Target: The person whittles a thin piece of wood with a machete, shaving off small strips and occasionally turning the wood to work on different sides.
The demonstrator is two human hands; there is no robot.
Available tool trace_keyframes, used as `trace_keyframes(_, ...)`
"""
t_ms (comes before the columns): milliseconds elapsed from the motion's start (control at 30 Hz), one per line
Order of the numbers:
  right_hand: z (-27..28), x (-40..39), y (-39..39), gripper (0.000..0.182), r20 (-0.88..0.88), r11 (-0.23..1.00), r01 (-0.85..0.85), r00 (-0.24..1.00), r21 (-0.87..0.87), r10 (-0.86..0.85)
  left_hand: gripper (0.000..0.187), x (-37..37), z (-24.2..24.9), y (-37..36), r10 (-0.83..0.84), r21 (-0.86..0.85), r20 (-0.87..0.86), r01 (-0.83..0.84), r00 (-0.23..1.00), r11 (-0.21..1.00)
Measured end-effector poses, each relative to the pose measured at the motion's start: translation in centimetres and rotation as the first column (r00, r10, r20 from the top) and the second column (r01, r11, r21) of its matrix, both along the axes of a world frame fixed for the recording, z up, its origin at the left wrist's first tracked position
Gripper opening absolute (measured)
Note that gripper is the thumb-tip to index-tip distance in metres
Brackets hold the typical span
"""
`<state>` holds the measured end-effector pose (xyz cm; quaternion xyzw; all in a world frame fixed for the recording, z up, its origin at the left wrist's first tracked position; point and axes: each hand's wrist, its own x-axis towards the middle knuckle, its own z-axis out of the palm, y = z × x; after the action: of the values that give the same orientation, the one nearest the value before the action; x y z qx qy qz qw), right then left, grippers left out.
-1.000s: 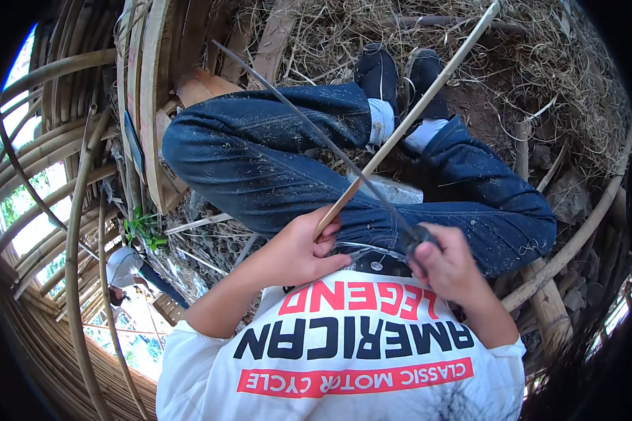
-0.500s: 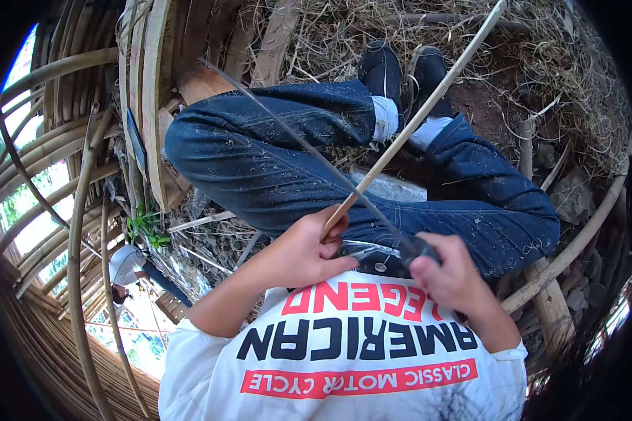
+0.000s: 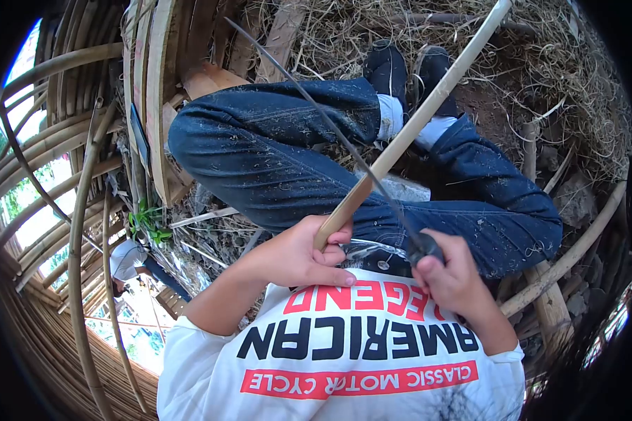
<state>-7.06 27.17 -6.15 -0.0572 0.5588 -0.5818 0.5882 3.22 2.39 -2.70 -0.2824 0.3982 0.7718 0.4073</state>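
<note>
My left hand (image 3: 316, 254) is closed around the near end of a long pale bamboo strip (image 3: 439, 102), which slants up and away to the right. My right hand (image 3: 451, 272) grips the dark handle of a long, thin-bladed knife (image 3: 309, 102). The blade points up and to the left and crosses the strip a short way beyond my left hand, apparently against it. Both hands are in front of my waist, above my crossed legs in dusty jeans (image 3: 267, 161).
Bamboo shavings (image 3: 569, 77) cover the ground beyond my shoes (image 3: 386, 70). Wooden boards (image 3: 161, 98) and a curved bamboo framework (image 3: 84, 210) stand at left. A pale block (image 3: 407, 189) lies between my legs. Another person (image 3: 128, 261) is farther off at lower left.
The bamboo strip has turned so a broader face shows. The knife has shifted slightly, its tip moving up and right. Both hands keep their holds.
</note>
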Motion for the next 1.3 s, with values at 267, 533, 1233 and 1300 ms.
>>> trace_keyframes(267,-1.7,-3.8,1.2,0.06,-0.127,0.971,0.231,0.966,0.055,-0.223,0.049,0.2,0.0,0.0,0.025,0.037,-0.028,-0.024,0.999,0.999)
trace_keyframes(533,0.5,-0.8,0.1,0.07,-0.081,0.999,-0.038,0.996,0.03,0.041,0.045,-0.4,0.0,0.2,-0.097,-0.173,-0.029,0.09,0.995,0.981)
trace_keyframes(1233,-0.5,-2.8,0.0,0.056,-0.064,0.968,0.235,0.971,0.091,-0.23,0.04,-0.6,0.7,1.2,-0.326,-0.618,-0.138,0.176,0.935,0.766)
trace_keyframes(1300,0.6,-1.7,-0.6,0.052,-0.013,0.989,0.131,0.991,0.069,-0.13,0.038,-1.0,0.5,1.6,-0.383,-0.726,-0.087,0.205,0.92,0.656)
